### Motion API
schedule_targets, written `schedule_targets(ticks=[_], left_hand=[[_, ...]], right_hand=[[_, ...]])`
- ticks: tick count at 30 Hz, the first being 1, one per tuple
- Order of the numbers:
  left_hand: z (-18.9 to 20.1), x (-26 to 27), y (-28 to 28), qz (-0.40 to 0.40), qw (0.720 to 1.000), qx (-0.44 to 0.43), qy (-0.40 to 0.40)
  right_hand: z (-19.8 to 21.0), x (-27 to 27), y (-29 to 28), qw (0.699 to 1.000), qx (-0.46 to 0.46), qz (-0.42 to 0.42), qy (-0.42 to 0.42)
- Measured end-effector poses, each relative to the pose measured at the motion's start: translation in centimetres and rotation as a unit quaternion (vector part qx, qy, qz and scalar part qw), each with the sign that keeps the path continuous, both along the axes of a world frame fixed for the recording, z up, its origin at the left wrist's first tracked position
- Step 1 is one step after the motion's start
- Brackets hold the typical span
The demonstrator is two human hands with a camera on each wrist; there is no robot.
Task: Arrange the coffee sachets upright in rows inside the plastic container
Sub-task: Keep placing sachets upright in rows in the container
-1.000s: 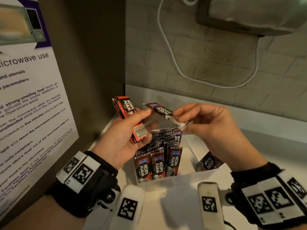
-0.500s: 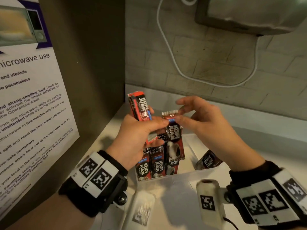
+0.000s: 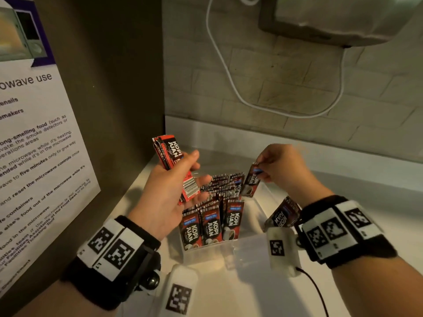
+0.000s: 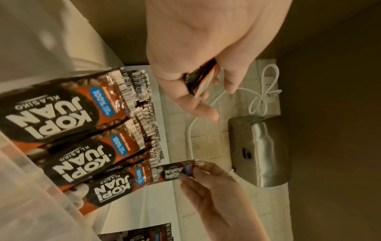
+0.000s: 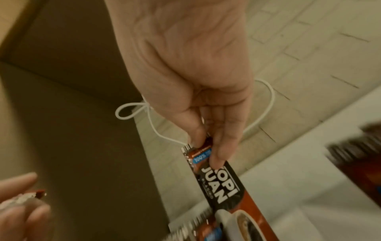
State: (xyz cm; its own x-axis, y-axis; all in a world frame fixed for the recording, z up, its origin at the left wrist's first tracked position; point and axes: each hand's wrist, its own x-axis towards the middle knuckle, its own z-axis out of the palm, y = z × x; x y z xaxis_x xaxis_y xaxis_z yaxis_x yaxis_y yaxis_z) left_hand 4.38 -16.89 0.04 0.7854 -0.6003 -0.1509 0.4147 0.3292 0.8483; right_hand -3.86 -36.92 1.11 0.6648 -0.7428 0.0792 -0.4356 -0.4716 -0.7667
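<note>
A clear plastic container (image 3: 219, 250) on the white counter holds several red-and-black Kopi Juan sachets (image 3: 211, 225) standing upright in rows (image 4: 68, 141). My left hand (image 3: 174, 179) grips a stack of sachets (image 3: 170, 152) above the container's left side (image 4: 203, 78). My right hand (image 3: 272, 165) pinches the top edge of a single sachet (image 3: 251, 180), which hangs upright over the right end of the far rows (image 5: 220, 182) (image 4: 179, 170). More sachets (image 3: 283, 213) lean inside the container at its right, partly hidden by my right wrist.
A brown cabinet wall with a microwave-use notice (image 3: 36, 156) stands close on the left. Behind is a tiled wall with a looping white cable (image 3: 229, 74) and a metal wall-mounted unit (image 3: 332, 17). White counter (image 3: 354, 197) extends to the right.
My hands have separated. The right hand carried the single sachet right and down over the far rows. The left hand, still holding its stack, drew back left.
</note>
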Motion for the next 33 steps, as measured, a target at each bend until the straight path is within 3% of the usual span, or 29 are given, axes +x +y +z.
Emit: schedule_targets(ticks=[7,25,30,33], left_hand=[[-0.1,0.3,0.3,0.010,1.000,-0.002,0.010],[-0.4,0.2,0.4,-0.036,0.999,0.010,0.035],[-0.4,0.2,0.3,-0.037,0.999,0.022,0.022],[-0.5,-0.1,0.1,-0.060,0.997,0.046,0.002]], right_hand=[[-3.1,1.3,0.4,0.997,0.054,0.012,0.050],[-4.0,1.4,0.4,0.998,0.055,0.013,0.013],[-1.6,0.7,1.5,0.996,0.017,0.004,-0.090],[0.7,0.5,3.5,0.983,0.075,0.055,-0.161]])
